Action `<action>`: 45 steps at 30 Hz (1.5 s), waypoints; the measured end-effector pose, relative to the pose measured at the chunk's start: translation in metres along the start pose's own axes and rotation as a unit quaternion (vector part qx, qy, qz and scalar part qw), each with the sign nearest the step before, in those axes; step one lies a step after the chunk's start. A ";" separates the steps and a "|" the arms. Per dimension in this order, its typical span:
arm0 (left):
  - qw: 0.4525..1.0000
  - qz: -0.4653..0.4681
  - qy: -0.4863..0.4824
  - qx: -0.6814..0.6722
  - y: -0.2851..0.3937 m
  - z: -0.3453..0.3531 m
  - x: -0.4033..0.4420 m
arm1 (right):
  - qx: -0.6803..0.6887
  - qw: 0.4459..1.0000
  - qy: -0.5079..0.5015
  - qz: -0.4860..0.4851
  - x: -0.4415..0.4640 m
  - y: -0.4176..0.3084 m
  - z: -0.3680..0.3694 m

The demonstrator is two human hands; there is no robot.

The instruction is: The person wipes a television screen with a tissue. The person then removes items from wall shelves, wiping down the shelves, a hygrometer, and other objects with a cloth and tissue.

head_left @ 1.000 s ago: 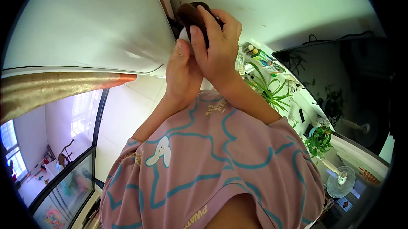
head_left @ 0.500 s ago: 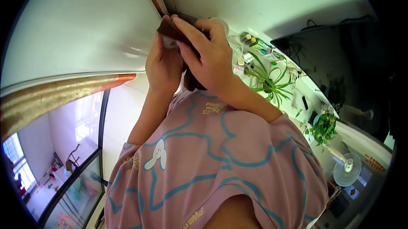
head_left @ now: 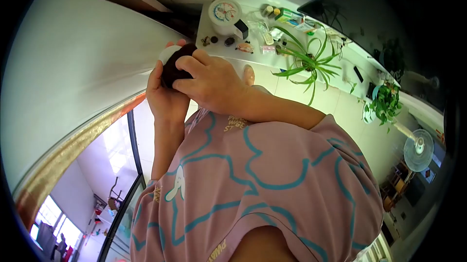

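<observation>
A dark brown item (head_left: 174, 71) with a smooth surface is between my two hands, and a white rounded piece (head_left: 170, 55) shows at its upper left side. My left hand (head_left: 164, 97) cups both from below, its thumb along the left edge and fingertips showing behind the top. My right hand (head_left: 212, 80) lies over the right side of the brown item, fingers bent and pressed onto it. What exactly the item is cannot be made out.
Beyond my hands stands a white cabinet top (head_left: 248, 57) with a round dial clock or scale (head_left: 224, 13), small boxes and a spiky plant (head_left: 311, 62). A dark television (head_left: 369, 33) is at right, a fan (head_left: 418, 149) beyond. A pale panel (head_left: 73, 67) fills the left.
Both hands have moved left and down in view with the brown item. The view has turned, showing more of the cabinet top. The white piece shows more clearly than half a second ago.
</observation>
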State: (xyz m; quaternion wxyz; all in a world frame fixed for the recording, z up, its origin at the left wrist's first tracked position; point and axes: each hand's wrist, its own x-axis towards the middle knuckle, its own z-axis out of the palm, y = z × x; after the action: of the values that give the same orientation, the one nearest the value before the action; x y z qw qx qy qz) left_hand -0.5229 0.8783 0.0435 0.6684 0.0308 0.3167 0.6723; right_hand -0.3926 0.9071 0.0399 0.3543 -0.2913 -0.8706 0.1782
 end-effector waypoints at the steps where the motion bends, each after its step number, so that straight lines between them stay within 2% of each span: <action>1: 1.000 -0.010 0.004 0.004 -0.003 -0.003 0.003 | 0.001 1.000 -0.018 0.011 -0.005 0.005 -0.001; 3: 0.998 -0.059 0.032 0.012 -0.011 -0.010 0.010 | 0.005 0.999 -0.036 0.036 -0.015 0.014 -0.007; 6: 0.993 -0.082 0.038 0.079 -0.028 -0.029 0.030 | 0.025 0.980 -0.044 0.191 -0.036 0.033 -0.013; 7: 0.991 -0.094 0.041 0.083 -0.035 -0.040 0.039 | 0.026 0.978 -0.043 0.204 -0.048 0.044 -0.013; 9: 0.976 -0.152 0.071 0.136 -0.052 -0.070 0.063 | 0.207 0.893 -0.039 0.398 -0.078 0.074 -0.016; 10: 0.963 -0.188 0.063 0.181 -0.062 -0.089 0.073 | 0.228 0.887 0.007 0.402 -0.102 0.090 -0.015; 11: 0.961 -0.197 0.062 0.184 -0.075 -0.094 0.081 | 0.273 0.852 0.046 0.445 -0.119 0.099 -0.017; 13: 0.887 -0.293 0.054 0.352 -0.109 -0.102 0.096 | 0.488 0.637 0.128 0.583 -0.148 0.107 -0.038; 14: 0.884 -0.300 0.054 0.355 -0.129 -0.103 0.106 | 0.451 0.622 0.162 0.619 -0.166 0.111 -0.040; 16: 0.837 -0.328 -0.004 0.438 -0.179 -0.104 0.134 | 0.404 0.579 0.217 0.674 -0.196 0.114 -0.041; 18: 0.802 -0.272 -0.089 0.524 -0.230 -0.106 0.169 | 0.374 0.572 0.219 0.697 -0.220 0.111 -0.043; 20: 0.750 -0.223 -0.093 0.616 -0.274 -0.099 0.203 | 0.343 0.569 0.211 0.717 -0.234 0.105 -0.045; 22: 0.650 -0.169 -0.124 0.731 -0.323 -0.127 0.255 | 0.294 0.589 0.200 0.726 -0.265 0.102 -0.028; 23: 0.645 -0.173 -0.132 0.733 -0.337 -0.126 0.272 | 0.277 0.595 0.200 0.727 -0.272 0.100 -0.023; 25: 0.515 -0.073 -0.142 0.842 -0.362 -0.127 0.303 | 0.260 0.592 0.184 0.741 -0.280 0.099 -0.019; 29: 0.468 -0.044 -0.181 0.864 -0.390 -0.147 0.342 | 0.276 0.534 0.202 0.774 -0.307 0.097 -0.012; 31: 0.344 0.071 -0.151 0.924 -0.402 -0.149 0.347 | 0.282 0.511 0.226 0.780 -0.322 0.096 -0.010; 32: 0.340 0.070 -0.156 0.925 -0.408 -0.148 0.348 | 0.287 0.494 0.247 0.783 -0.330 0.096 -0.010; 34: 0.366 -0.015 -0.236 0.900 -0.416 -0.146 0.349 | 0.285 0.480 0.271 0.784 -0.340 0.097 -0.010; 35: 0.362 -0.014 -0.240 0.901 -0.421 -0.146 0.344 | 0.281 0.470 0.292 0.784 -0.343 0.098 -0.010; 37: 0.280 0.055 -0.425 0.859 -0.437 -0.153 0.327 | 0.275 0.468 0.298 0.785 -0.348 0.102 -0.010; 38: 0.220 0.070 -0.438 0.869 -0.444 -0.155 0.321 | 0.267 0.468 0.299 0.787 -0.350 0.102 -0.010; 39: 0.217 0.071 -0.443 0.867 -0.453 -0.155 0.317 | 0.267 0.465 0.304 0.788 -0.353 0.102 -0.010; 41: 0.118 0.017 -0.361 0.925 -0.465 -0.151 0.307 | 0.272 0.468 0.314 0.780 -0.355 0.102 -0.010; 42: 0.117 0.018 -0.363 0.924 -0.467 -0.148 0.307 | 0.272 0.467 0.316 0.780 -0.355 0.102 -0.012; 44: 0.196 -0.036 -0.328 0.923 -0.470 -0.148 0.312 | 0.288 0.460 0.308 0.782 -0.351 0.099 -0.021; 45: 0.196 -0.034 -0.329 0.923 -0.468 -0.148 0.314 | 0.287 0.461 0.310 0.781 -0.349 0.098 -0.025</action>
State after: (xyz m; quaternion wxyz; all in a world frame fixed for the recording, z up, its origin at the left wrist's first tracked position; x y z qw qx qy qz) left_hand -0.2130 1.0658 -0.4127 0.2296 0.8333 0.4640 -0.1940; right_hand -0.1349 0.7640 -0.1729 0.3774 -0.7672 -0.0127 0.5185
